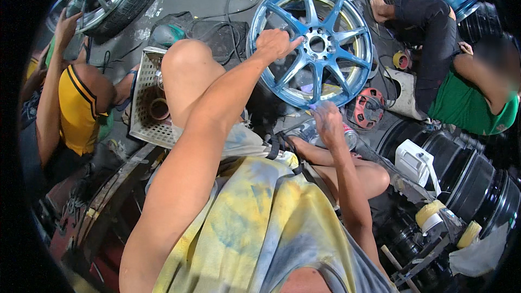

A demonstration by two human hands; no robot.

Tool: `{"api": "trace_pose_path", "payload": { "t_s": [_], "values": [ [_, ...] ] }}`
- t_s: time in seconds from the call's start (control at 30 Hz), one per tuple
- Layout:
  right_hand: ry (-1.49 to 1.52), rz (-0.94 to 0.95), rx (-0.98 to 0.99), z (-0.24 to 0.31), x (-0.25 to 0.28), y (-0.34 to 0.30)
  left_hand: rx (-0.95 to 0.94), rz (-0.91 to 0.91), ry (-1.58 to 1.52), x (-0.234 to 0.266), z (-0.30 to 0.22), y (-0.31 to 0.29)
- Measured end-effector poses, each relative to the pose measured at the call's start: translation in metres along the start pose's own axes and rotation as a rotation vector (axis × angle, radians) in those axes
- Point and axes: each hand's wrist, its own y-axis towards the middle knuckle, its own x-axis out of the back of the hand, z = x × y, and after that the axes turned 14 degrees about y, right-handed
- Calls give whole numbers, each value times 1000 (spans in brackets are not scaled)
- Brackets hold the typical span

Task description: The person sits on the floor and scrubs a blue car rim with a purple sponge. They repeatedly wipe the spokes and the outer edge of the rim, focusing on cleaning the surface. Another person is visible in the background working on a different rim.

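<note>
A blue alloy wheel point(285, 80) with several spokes and bare metal around its bolt holes lies in front of me. My left hand point(275, 45) is closed over its left spokes, a digit stretched toward the hub. At the near edge of the rim, my right hand point(329, 121) is closed, with a small lilac piece point(313, 107) at its fingertips. That piece is too small to identify, and some of the right fingers are blurred. Through the spokes, yellowish and purple bits show beneath the wheel.
A pale plastic basket point(142, 109) stands left of my knee. A red slotted object point(369, 108) and a can point(349, 138) lie near my right hand. Dark rims point(455, 154) line the right side. One person handles a tyred wheel point(116, 5) at left; another, in green, sits at right.
</note>
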Motion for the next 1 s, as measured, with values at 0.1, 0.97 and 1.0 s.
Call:
{"api": "trace_pose_path", "payload": {
  "t_s": [0.1, 0.97, 1.0],
  "values": [
    [-19, -22, 13, 4, -10, 4, 5, -1, 7, -9, 5, 5],
    [106, 140, 240, -12, -44, 71, 10, -54, -1, -11, 0, 6],
    [115, 114, 271, -20, -46, 65, 12, -43, 6, -13, 2, 8]
  ]
}}
